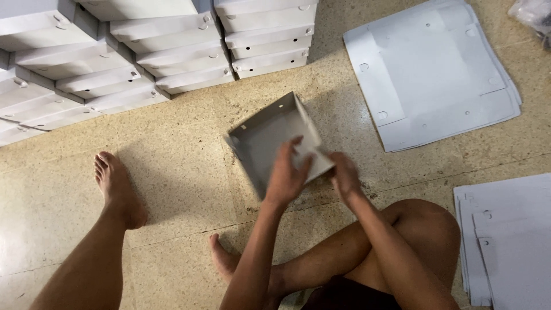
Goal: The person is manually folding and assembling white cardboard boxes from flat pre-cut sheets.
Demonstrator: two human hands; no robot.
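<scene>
A grey-white cardboard box (270, 135), open side toward me, is held tilted above the floor in front of my crossed legs. My left hand (287, 175) grips its near wall, fingers reaching inside the box. My right hand (346, 175) holds the box's near right corner, fingers curled on the flap. Both hands are close together at the box's near edge.
Stacks of folded white boxes (115, 57) fill the far left and middle back. A pile of flat white cardboard blanks (436, 74) lies at the far right; another pile of flat blanks (511, 241) lies near right. My left leg and foot (117, 189) stretch out on the tiled floor.
</scene>
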